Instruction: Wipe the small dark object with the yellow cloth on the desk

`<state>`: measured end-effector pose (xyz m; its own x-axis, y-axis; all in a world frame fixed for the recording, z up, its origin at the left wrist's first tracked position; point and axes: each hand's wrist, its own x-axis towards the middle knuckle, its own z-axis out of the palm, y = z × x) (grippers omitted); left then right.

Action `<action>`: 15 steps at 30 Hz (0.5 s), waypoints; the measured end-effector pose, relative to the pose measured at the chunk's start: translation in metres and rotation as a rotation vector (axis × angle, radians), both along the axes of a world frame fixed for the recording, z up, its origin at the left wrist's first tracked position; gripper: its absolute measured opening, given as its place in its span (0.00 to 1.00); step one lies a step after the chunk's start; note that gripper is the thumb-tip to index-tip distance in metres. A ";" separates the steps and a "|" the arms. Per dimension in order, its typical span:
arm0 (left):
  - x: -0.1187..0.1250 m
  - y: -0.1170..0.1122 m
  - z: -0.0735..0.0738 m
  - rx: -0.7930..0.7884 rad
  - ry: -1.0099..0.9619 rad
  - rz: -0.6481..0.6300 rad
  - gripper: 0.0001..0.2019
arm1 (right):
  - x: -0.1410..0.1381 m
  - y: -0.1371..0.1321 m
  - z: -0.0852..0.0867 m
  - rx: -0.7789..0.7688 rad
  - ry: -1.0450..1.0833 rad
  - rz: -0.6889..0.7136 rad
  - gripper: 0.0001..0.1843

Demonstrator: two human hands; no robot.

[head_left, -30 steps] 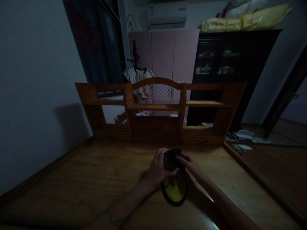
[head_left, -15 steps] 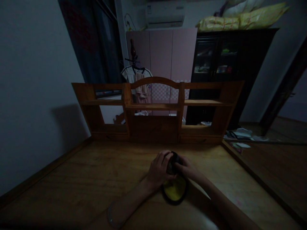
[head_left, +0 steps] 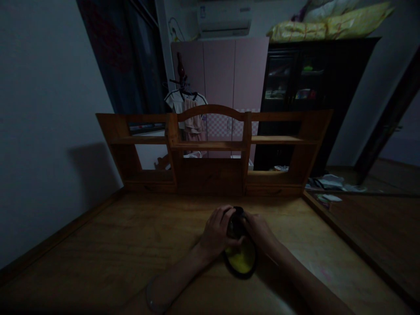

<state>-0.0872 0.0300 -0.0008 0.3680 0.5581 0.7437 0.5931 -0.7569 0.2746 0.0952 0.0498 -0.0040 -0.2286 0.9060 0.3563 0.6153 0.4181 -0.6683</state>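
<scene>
A dark, rounded object (head_left: 235,225) is between my two hands near the middle of the wooden desk. Below it, toward me, lies a flat yellow oval with a dark rim (head_left: 242,261); whether the two are one piece is too dim to tell. My left hand (head_left: 217,231) is closed around the left side of the dark object, thumb low and fingers over its top. On the right side, my right hand (head_left: 260,228) grips its upper edge with bent fingers, partly hidden behind the back of the hand. A clear band circles my left wrist.
A wooden shelf unit (head_left: 210,146) with small drawers spans the desk's far edge. The wall (head_left: 49,131) borders the desk (head_left: 138,236) on the left, and a raised wooden rim (head_left: 348,245) runs along the right. Pink wardrobe (head_left: 218,70) and dark cabinet (head_left: 341,87) stand behind.
My right hand has turned and shifted a little, so its fingers now sit higher on the dark object. My left hand stays nearly in place.
</scene>
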 end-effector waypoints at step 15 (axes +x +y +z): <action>0.000 0.004 -0.002 -0.179 -0.160 0.017 0.44 | -0.014 0.004 -0.003 -0.520 0.714 0.114 0.18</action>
<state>-0.0877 0.0337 -0.0030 0.2428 0.6913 0.6806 0.5436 -0.6780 0.4948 0.0810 0.0536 -0.0074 -0.2077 0.9782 -0.0013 -0.0477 -0.0114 -0.9988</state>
